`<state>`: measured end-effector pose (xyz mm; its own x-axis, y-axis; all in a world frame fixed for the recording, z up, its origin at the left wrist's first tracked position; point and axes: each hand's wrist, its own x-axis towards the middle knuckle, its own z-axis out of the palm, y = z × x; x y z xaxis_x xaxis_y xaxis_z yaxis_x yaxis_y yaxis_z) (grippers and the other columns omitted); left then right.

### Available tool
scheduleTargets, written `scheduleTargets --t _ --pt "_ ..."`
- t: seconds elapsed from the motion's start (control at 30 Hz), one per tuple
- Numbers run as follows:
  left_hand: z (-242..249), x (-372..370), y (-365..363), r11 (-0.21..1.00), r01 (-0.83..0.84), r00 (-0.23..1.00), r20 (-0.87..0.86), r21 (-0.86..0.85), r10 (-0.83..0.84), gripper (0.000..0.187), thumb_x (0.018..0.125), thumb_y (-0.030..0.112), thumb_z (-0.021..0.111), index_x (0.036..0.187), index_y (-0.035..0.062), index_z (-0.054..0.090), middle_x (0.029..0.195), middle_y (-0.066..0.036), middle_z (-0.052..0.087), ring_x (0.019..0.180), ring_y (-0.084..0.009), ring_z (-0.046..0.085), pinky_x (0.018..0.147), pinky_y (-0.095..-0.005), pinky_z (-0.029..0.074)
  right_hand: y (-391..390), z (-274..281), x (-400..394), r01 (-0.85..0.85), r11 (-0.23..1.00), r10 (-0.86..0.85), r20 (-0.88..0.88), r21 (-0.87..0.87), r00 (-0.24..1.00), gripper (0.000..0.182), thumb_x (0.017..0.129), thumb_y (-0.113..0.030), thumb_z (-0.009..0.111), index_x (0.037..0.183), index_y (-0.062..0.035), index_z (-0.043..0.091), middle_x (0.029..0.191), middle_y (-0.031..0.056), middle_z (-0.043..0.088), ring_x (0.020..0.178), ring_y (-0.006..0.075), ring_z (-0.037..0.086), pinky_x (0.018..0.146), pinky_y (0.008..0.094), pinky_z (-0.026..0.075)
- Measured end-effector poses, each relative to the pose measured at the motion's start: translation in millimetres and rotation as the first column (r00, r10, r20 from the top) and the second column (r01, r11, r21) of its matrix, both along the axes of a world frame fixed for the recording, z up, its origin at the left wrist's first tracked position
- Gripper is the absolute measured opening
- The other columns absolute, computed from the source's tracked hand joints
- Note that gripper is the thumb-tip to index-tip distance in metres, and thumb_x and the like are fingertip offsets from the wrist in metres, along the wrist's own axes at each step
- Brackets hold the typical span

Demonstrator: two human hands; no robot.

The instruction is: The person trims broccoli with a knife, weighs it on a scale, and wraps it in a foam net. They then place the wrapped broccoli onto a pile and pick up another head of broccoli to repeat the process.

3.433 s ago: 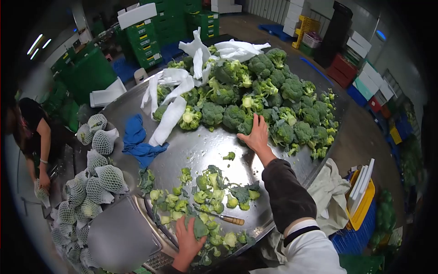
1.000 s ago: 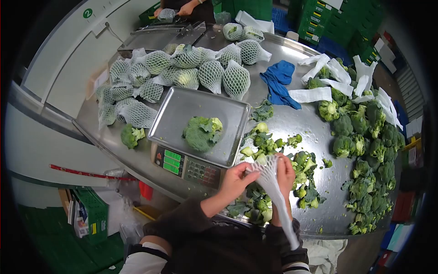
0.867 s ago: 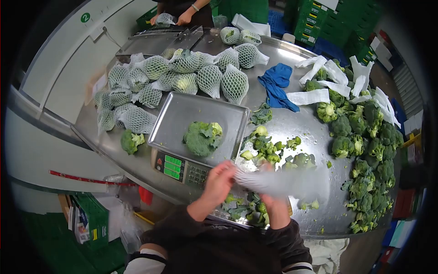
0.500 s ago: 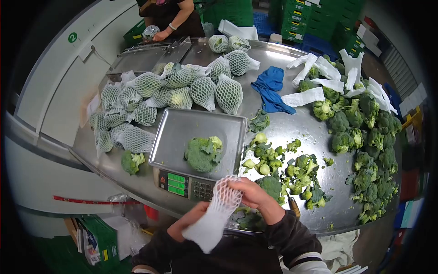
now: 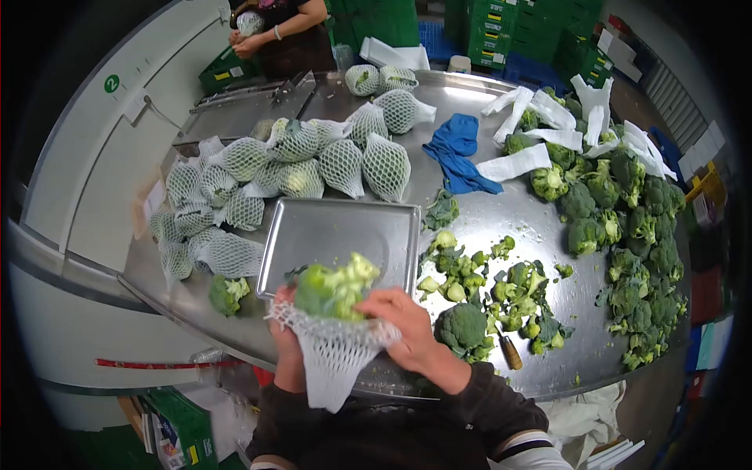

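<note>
View: a single head-worn camera looked forward and steeply down from the wearer's own standpoint.
Lens: fisheye, with dark rounded corners and bowed edges.
Facing: across the round steel table (image 5: 501, 223) toward stacked green crates (image 5: 489, 31) at the far side.
Nearness: closest to the two hands, left hand (image 5: 286, 345) and right hand (image 5: 407, 325), low in the frame; the scale tray (image 5: 337, 227) sat just beyond them.
Far edge: a co-worker's hands (image 5: 247, 43) showed at top left.
Shared ground: none, only one view.
</note>
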<state>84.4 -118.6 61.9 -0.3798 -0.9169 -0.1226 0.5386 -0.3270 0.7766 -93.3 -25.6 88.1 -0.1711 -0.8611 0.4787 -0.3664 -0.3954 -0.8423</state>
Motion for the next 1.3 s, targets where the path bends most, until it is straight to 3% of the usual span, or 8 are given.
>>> scheduleTargets --t 0.17,0.27,0.53,0.83,0.97,1.0,1.13,1.3 --pt "19.3 -17.2 28.7 0.950 0.172 0.954 -0.284 0.261 -0.095 0.063 0.088 0.054 0.032 0.119 0.0009 0.045 0.113 -0.021 0.053 0.102 -0.0360 0.055 0.089 -0.0475 0.045 24.9 2.3 -13.3 -0.288 0.957 0.291 0.078 -0.046 0.954 0.030 0.082 -0.015 0.057 0.111 -0.0068 0.060 0.088 0.0107 0.059 0.071 0.0234 0.058 0.064 0.0308 0.048" --pt "-7.2 -14.1 39.9 0.838 0.441 0.850 -0.449 0.321 -0.275 0.063 0.087 0.055 0.034 0.120 0.0034 0.048 0.111 -0.017 0.057 0.099 -0.0316 0.057 0.089 -0.0466 0.045 36.4 18.1 -37.5 -0.669 0.616 0.244 0.706 0.417 0.665 0.036 0.096 -0.025 0.039 0.123 -0.0068 0.052 0.072 0.0010 0.062 0.056 0.0085 0.058 0.057 0.0222 0.049" --pt "18.6 -32.2 45.9 0.695 0.247 0.969 -0.192 0.675 -0.157 0.051 0.087 0.043 0.037 0.102 -0.0006 0.059 0.101 -0.017 0.062 0.091 -0.0301 0.061 0.087 -0.0430 0.047 47.5 -5.8 -34.8 -0.407 0.857 -0.312 0.947 0.318 0.084 0.044 0.095 -0.034 0.036 0.116 0.0017 0.052 0.095 0.0141 0.063 0.074 0.0169 0.064 0.071 0.0316 0.053" --pt "-61.8 -13.1 -22.0 0.945 0.271 0.890 -0.420 0.182 -0.174 0.051 0.093 0.044 0.036 0.123 0.0036 0.042 0.123 -0.012 0.049 0.109 -0.0259 0.050 0.094 -0.0380 0.043 21.2 -63.2 21.8 -0.466 0.791 -0.288 0.913 0.397 0.288 0.022 0.091 -0.025 0.049 0.089 -0.0045 0.058 0.063 -0.0001 0.054 0.053 0.0066 0.052 0.045 0.0206 0.042" --pt "6.7 -15.8 -155.2 0.938 -0.310 0.948 -0.022 0.155 0.317 0.053 0.093 0.039 0.029 0.131 0.0033 0.039 0.129 -0.012 0.046 0.116 -0.0309 0.045 0.099 -0.0444 0.036 25.7 -47.6 -13.8 -0.484 0.725 -0.273 0.849 0.490 0.452 0.023 0.091 -0.023 0.051 0.100 -0.0015 0.054 0.071 0.0014 0.055 0.059 0.0063 0.053 0.050 0.0188 0.043" --pt "-6.0 3.8 -205.1 0.952 -0.255 0.962 0.058 -0.171 0.268 0.056 0.091 0.040 0.029 0.129 0.0007 0.040 0.130 -0.014 0.045 0.115 -0.0328 0.045 0.098 -0.0457 0.036 30.8 -53.1 -27.3 -0.457 0.736 -0.303 0.846 0.500 0.438 0.024 0.090 -0.022 0.052 0.101 -0.0006 0.055 0.072 0.0017 0.056 0.059 0.0064 0.054 0.050 0.0187 0.043" --pt "71.1 -24.0 -306.9 0.888 -0.460 0.884 -0.089 0.011 0.460 0.048 0.093 0.032 0.035 0.128 -0.0012 0.041 0.130 -0.017 0.044 0.118 -0.0319 0.043 0.101 -0.0467 0.031 55.6 -70.3 -88.3 -0.070 0.817 -0.481 0.743 0.573 0.465 0.022 0.090 -0.018 0.051 0.100 0.0013 0.055 0.072 0.0032 0.057 0.058 0.0084 0.056 0.049 0.0201 0.045" --pt "-12.3 6.2 -475.3 0.908 -0.380 0.895 0.177 -0.177 0.409 0.059 0.091 0.042 0.041 0.131 -0.0014 0.035 0.136 -0.014 0.039 0.124 -0.0295 0.036 0.104 -0.0470 0.023 84.5 -104.3 -207.6 0.703 0.468 -0.873 0.158 0.536 0.461 0.024 0.088 -0.019 0.053 0.105 -0.0025 0.055 0.077 0.0042 0.059 0.068 0.0095 0.057 0.052 0.0236 0.047"
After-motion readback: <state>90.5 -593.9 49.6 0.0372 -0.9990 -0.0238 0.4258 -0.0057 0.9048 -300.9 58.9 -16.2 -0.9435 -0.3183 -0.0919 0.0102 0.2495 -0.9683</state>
